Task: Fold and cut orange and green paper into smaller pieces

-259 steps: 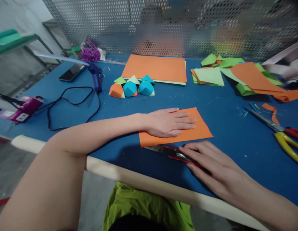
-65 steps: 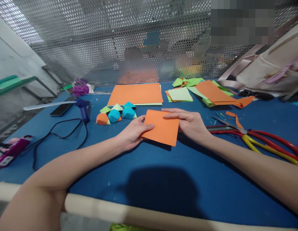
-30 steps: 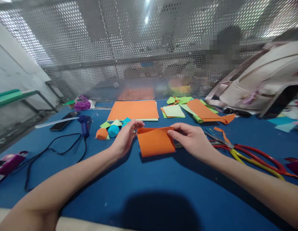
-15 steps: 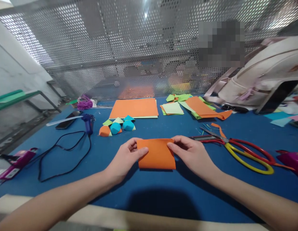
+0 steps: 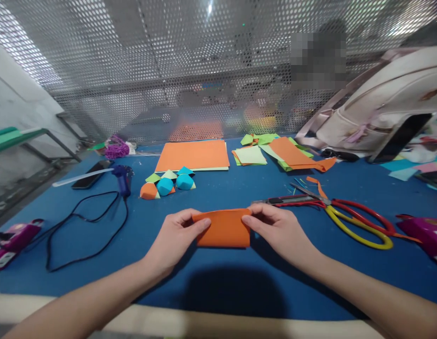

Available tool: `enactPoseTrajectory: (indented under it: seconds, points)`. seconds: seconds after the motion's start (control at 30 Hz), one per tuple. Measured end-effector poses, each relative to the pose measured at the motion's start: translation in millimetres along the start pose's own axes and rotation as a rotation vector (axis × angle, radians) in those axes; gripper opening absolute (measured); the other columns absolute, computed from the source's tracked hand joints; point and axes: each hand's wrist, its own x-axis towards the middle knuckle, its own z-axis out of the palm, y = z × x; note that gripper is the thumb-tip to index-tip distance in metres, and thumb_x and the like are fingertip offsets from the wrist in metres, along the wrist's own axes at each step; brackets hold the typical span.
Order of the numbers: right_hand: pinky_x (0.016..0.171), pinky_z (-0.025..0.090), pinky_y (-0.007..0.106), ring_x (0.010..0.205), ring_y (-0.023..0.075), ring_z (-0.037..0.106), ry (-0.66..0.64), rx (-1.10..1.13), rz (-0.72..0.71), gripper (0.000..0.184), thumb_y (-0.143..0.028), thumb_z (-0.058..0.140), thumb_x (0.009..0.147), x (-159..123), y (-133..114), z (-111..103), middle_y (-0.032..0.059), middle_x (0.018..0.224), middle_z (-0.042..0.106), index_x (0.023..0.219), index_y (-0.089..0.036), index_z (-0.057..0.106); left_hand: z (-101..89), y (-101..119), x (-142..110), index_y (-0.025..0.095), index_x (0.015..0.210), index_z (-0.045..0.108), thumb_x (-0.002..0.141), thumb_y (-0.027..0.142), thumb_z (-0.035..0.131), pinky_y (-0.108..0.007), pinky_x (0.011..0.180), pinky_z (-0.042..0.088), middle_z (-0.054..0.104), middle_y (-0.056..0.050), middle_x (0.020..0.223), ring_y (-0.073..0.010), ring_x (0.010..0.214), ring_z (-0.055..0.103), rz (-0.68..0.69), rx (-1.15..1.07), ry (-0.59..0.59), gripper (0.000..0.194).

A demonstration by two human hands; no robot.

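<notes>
An orange sheet of paper (image 5: 223, 230), bent over on itself, is held between my two hands just above the blue table. My left hand (image 5: 178, 235) pinches its upper left corner, thumb on the near face. At the upper right corner, my right hand (image 5: 280, 230) grips it the same way, fingers behind the paper. Beyond my right hand lie a red utility knife (image 5: 292, 201) and scissors (image 5: 359, 221) with red and yellow handles. Several small folded paper pieces (image 5: 165, 186) in orange, blue and green sit beyond my left hand.
A stack of orange sheets (image 5: 193, 155) and cut paper squares (image 5: 251, 155) lie toward the perforated metal panel (image 5: 151, 108). A glue gun (image 5: 123, 181), its black cord and a phone (image 5: 91, 175) are at left. A pale backpack (image 5: 391, 103) stands at right.
Earlier the orange paper lay flat under my left hand, with the knife in my right. The knife is now on the table, and both hands hold the paper, bent over and lower in view.
</notes>
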Motion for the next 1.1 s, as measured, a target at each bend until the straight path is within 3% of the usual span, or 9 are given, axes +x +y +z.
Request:
enactPoseTrajectory:
  seconds: [0.2,0.4,0.47,0.53,0.67,0.8,1.1]
  points:
    - [0.065,0.048,0.027,0.068,0.0153,0.059,-0.056,0.069,0.061,0.027,-0.046,0.063,0.077,1.5,-0.2,0.4,0.0013,0.071,0.067,0.070,-0.020,0.066,-1.6,1.6,-2.2,0.013,0.071,0.068,0.066,0.046,0.076,-0.016,0.035,0.030,0.057,0.004,0.052,-0.0054,0.037,0.042,-0.072,0.101,-0.027,0.035]
    - [0.062,0.045,0.026,0.063,0.0133,0.054,-0.049,0.077,0.063,0.025,-0.044,0.065,0.076,2.2,1.8,-0.8,-0.0008,0.066,0.062,0.068,-0.020,0.065,-1.0,0.9,2.4,0.012,0.071,0.066,0.060,0.048,0.083,-0.011,0.028,0.018,0.058,0.005,0.049,-0.0025,0.024,0.042,-0.202,-0.001,-0.109,0.041]
    - [0.061,0.044,0.026,0.061,0.0129,0.052,-0.049,0.065,0.066,0.025,-0.043,0.065,0.075,2.9,1.6,-1.2,-0.0011,0.064,0.061,0.066,-0.020,0.064,-0.9,1.0,3.9,0.011,0.070,0.067,0.056,0.049,0.086,-0.011,0.028,0.023,0.061,0.004,0.051,-0.0038,0.024,0.046,-0.236,-0.054,-0.121,0.044]
    - [0.060,0.044,0.027,0.060,0.0126,0.051,-0.047,0.058,0.070,0.026,-0.043,0.065,0.075,3.4,0.9,-1.4,-0.0015,0.061,0.059,0.064,-0.020,0.063,-0.5,1.3,4.9,0.011,0.069,0.068,0.049,0.047,0.090,-0.012,0.031,0.036,0.064,0.003,0.054,-0.0071,0.030,0.055,-0.265,-0.117,-0.116,0.047]
    - [0.059,0.043,0.027,0.058,0.0124,0.050,-0.040,0.057,0.071,0.026,-0.043,0.065,0.074,3.7,0.0,-1.0,-0.0018,0.060,0.057,0.062,-0.020,0.062,0.9,1.1,5.8,0.011,0.067,0.071,0.040,0.038,0.096,-0.015,0.053,0.056,0.069,0.001,0.065,-0.0103,0.052,0.067,-0.302,-0.250,-0.068,0.045]
    - [0.059,0.043,0.026,0.058,0.0123,0.050,-0.035,0.058,0.064,0.027,-0.044,0.065,0.074,3.3,0.4,-0.1,-0.0019,0.060,0.057,0.061,-0.020,0.061,1.0,-0.8,5.1,0.012,0.068,0.074,0.044,0.032,0.096,-0.017,0.068,0.060,0.070,0.000,0.067,-0.0097,0.065,0.068,-0.276,-0.310,-0.076,0.038]
    - [0.061,0.043,0.027,0.060,0.0127,0.050,-0.032,0.040,0.053,0.028,-0.043,0.064,0.076,3.3,-0.3,-1.3,-0.0012,0.062,0.058,0.061,-0.020,0.059,0.0,-3.1,3.8,0.013,0.072,0.076,0.057,0.038,0.091,-0.020,0.074,0.059,0.069,-0.001,0.074,-0.0100,0.072,0.064,-0.201,-0.296,-0.091,0.032]
